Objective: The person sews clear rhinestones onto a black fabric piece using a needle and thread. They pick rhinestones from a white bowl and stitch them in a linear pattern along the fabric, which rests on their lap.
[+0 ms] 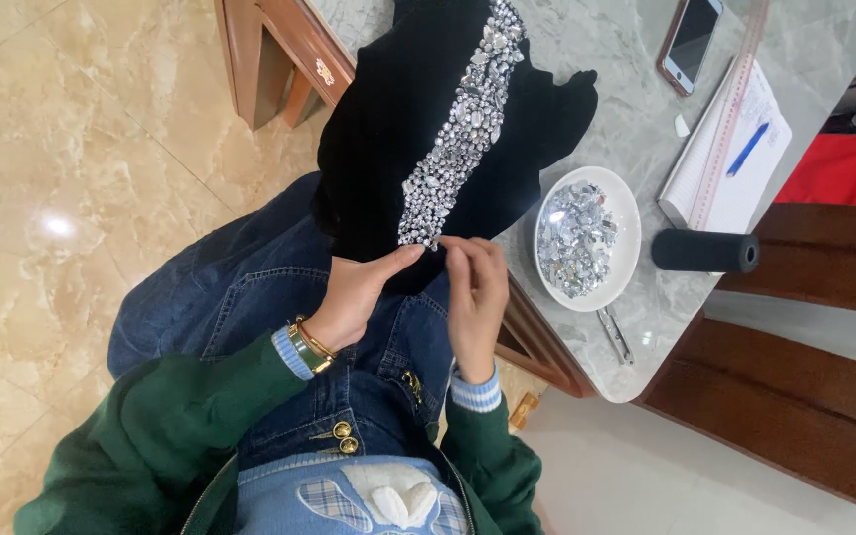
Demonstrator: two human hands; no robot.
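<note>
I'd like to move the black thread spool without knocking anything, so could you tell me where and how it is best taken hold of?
Grip the spool around its middle, across the round barrel, coming from above. It lies on its side on the table, so its ends face sideways and the curved body is open on top. The notebook lies close behind it, and the plate is beside it, so a sideways approach looks tighter.

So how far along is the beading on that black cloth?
A long band of stones already runs down the black cloth. The left hand and right hand work at the band's near end. The white dish is full of loose stones.
</note>
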